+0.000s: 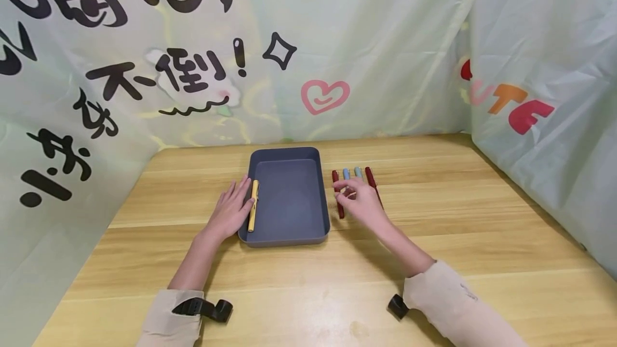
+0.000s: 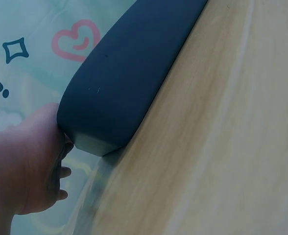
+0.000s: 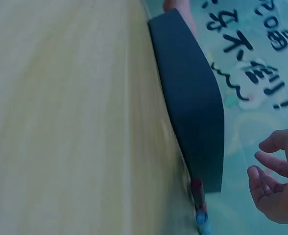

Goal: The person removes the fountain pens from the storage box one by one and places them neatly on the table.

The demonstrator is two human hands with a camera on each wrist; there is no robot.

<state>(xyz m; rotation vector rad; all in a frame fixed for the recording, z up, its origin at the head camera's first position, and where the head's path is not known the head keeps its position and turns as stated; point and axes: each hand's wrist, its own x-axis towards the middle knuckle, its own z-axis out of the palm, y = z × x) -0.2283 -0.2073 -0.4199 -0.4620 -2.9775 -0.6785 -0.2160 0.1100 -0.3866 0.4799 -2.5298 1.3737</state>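
A dark blue-grey tray lies on the table, with a yellow pen inside along its left wall. My left hand rests on the tray's left rim, its fingers extended and the thumb over the edge near that pen. To the right of the tray is a row of capped pens: a dark red pen, a blue pen, a grey-green pen and another dark red pen. Above this row hovers my right hand, fingers loosely bent with nothing between them; it hides the lower parts of the middle pens.
The wooden table reaches back to a printed cloth hung behind it and along both sides. A black strap device is on the left sleeve, and a black camera sits at the right cuff.
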